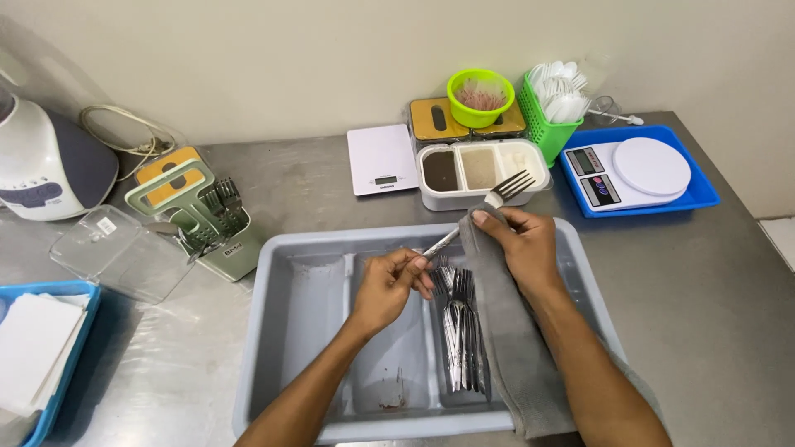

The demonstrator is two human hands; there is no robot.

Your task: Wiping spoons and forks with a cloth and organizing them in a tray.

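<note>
Left hand (387,281) pinching the handle of a fork (480,217), grip clamped on it. Right hand (522,244) closed on a grey cloth (505,331) wrapped round the fork's middle, above the grey tray (273,331) holding more forks (460,331) on the tabletop (720,298).
</note>
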